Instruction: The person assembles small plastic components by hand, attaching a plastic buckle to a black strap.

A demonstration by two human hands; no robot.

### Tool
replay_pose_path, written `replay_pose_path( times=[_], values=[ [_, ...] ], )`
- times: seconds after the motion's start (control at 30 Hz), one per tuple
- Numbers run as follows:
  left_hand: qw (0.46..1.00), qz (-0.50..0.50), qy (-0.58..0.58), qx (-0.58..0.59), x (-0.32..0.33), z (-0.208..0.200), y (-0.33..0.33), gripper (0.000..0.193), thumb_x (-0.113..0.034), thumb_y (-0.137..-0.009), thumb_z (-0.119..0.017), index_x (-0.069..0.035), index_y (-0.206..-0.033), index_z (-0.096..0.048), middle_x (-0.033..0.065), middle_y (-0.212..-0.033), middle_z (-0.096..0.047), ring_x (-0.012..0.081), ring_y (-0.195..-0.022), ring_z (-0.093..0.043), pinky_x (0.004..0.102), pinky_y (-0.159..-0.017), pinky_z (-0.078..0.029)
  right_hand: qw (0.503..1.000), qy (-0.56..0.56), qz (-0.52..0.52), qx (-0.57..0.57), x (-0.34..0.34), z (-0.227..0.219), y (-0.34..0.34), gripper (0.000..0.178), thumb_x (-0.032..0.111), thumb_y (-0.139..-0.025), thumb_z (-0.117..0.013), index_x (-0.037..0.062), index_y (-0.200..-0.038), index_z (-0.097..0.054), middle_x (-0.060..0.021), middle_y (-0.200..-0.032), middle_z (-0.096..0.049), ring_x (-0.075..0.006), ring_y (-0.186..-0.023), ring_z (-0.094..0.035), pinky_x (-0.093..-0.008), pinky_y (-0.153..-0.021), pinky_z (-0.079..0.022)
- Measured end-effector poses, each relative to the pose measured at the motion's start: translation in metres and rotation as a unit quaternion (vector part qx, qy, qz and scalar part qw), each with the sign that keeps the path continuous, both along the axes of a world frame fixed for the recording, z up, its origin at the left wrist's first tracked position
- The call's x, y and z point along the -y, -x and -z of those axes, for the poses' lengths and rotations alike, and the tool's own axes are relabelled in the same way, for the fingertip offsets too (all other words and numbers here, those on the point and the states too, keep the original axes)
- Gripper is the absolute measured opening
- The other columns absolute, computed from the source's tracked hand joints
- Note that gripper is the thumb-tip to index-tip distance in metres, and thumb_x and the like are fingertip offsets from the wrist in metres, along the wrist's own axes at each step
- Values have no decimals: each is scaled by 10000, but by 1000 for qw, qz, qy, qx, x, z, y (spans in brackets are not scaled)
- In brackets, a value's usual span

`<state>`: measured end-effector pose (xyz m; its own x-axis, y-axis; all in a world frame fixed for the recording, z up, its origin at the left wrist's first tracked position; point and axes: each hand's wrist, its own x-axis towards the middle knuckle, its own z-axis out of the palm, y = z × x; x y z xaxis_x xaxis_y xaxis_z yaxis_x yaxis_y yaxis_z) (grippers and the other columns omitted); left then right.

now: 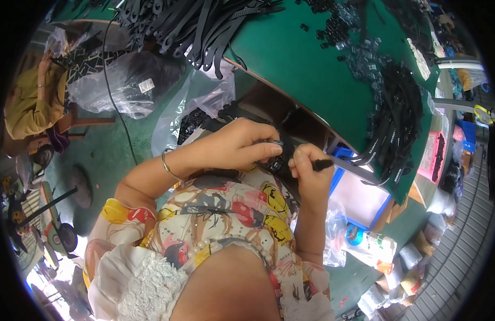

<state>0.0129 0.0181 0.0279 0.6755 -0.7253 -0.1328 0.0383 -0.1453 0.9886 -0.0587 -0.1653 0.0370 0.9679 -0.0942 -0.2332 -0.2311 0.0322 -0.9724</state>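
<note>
In front of my body, above my lap, my left hand (246, 143) is closed, with a small dark, shiny piece (277, 143) pinched between thumb and fingers. Its exact kind is too small to tell. A bracelet sits on that wrist. Close by on the right, my right hand (307, 167) is curled round a black strap (323, 165), whose end sticks out past the fist. The two hands are slightly apart. More dark material (274, 166) lies beneath them, partly hidden.
A green-topped table (306, 75) stands ahead, bearing a heap of black straps (204, 27), small black and clear pieces (338, 27) and a strap bundle (394, 123). Below are a blue-rimmed tray (360, 198) and a clear bag (199, 96). Another person (36, 101) sits far left.
</note>
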Motion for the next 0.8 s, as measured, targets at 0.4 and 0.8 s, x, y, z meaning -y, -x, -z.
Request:
replay_pose_path(
  times=[0.4,0.8],
  values=[
    [991,47,121,23,4,12,-19,313,-281,-788,-615,30,-798,-579,71,-666,-573,152,-569,-509,299,-557,-404,998,-65,17,13,5,-2,-2,174,43,-800,-534,18,-628,-520,-13,-595,-518,-48,-479,-423,-188,-463,-320],
    [917,138,247,-280,15,-5,4,201,-132,-813,-557,19,-685,-591,55,-632,-566,77,-552,-520,199,-520,-418,970,-228,-65,53,-6,-8,9,294,152,-754,-563,34,-512,-444,-38,-512,-463,-86,-414,-402,-227,-395,-303]
  ],
)
